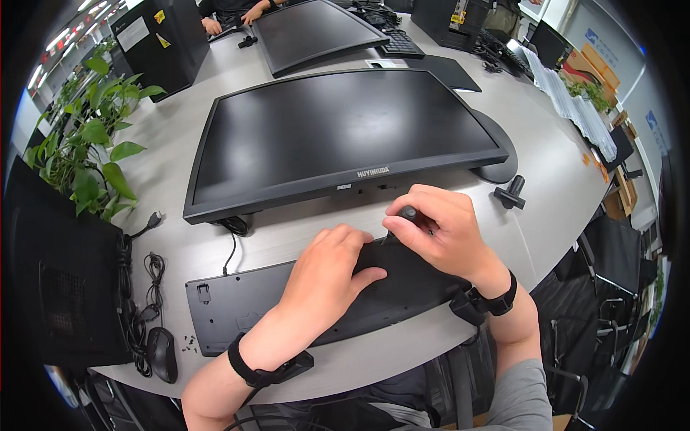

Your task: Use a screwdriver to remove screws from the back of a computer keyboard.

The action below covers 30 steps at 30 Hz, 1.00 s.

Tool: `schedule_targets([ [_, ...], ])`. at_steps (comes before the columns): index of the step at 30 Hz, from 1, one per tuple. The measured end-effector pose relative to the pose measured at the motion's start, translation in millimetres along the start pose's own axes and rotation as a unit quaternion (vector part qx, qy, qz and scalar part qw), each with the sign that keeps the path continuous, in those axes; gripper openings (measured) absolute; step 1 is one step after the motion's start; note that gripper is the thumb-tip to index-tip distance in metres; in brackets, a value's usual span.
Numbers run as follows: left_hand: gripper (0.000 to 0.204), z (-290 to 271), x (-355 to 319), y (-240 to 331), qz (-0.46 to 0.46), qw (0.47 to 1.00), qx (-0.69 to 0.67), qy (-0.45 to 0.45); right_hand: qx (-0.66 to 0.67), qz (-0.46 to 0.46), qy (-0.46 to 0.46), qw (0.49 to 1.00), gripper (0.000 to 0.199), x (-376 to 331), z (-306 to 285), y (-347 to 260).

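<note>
Left hand (327, 276) flat on upturned keyboard (237, 305); right fingers (424, 215) closed around screwdriver (407, 213)

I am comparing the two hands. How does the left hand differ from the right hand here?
The left hand lies flat, palm down, on the upturned keyboard; the right hand is curled around a dark screwdriver handle. Left holds nothing; right grips a tool. Both wear black wrist straps.
</note>
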<state>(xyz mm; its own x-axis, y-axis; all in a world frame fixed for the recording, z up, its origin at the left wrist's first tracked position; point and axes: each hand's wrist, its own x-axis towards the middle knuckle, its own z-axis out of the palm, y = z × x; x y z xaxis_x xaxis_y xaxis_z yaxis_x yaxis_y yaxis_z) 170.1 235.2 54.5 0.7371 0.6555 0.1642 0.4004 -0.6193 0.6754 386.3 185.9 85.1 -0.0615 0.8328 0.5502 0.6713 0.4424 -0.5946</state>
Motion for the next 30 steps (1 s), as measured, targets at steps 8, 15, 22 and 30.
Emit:
schedule_targets([
  [8, 0.042, 3.3, 1.2, 7.0, 0.034, 0.998, -0.050, 0.032, 0.003, -0.022, -0.021, 1.000, 0.014, -0.6, -2.4, -0.3],
  [15, 0.037, 14.9, 7.4, 11.0, 0.037, 0.985, -0.160, 0.054, 0.030, -0.014, -0.064, 0.997, 0.015, -0.1, -7.9, -2.7],
  [22, 0.036, 16.9, 7.3, 7.9, 0.027, 0.988, -0.147, 0.046, 0.019, -0.032, -0.054, 0.998, 0.017, -2.0, -6.3, -0.7],
  [30, 0.040, 14.3, 7.7, 7.0, 0.021, 0.989, -0.138, 0.055, 0.009, -0.024, -0.056, 0.998, 0.014, -2.3, -6.9, 0.2],
])
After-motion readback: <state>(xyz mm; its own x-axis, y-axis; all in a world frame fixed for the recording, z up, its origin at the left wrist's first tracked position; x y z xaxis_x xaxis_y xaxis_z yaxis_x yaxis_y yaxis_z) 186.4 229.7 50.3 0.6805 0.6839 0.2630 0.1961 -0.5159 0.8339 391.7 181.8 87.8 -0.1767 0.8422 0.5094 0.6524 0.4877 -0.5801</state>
